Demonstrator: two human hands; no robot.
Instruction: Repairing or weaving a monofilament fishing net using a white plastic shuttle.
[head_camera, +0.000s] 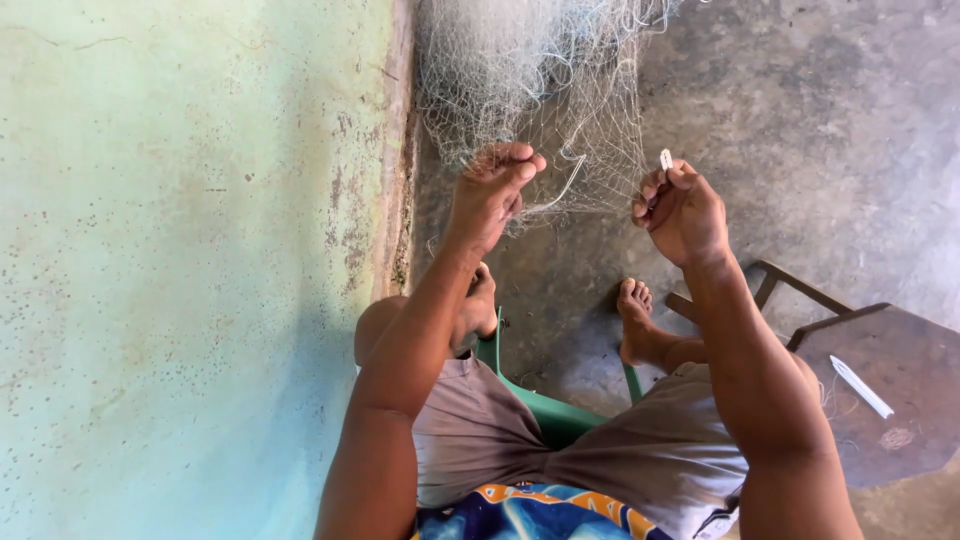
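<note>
the fishing net (530, 70), a pale fine mesh, hangs bunched against the far wall (190, 250) and stretches thin toward the person, where the left hand (495, 190) is pinched shut on a strand and the right hand (680, 210) is closed round a small white netting needle (666, 158). the step in hand looks like mending a mesh, and the next move would call for the left hand's strand kept taut. another white needle (860, 386) lies on the dark wooden desk (900, 440) at near right.
</note>
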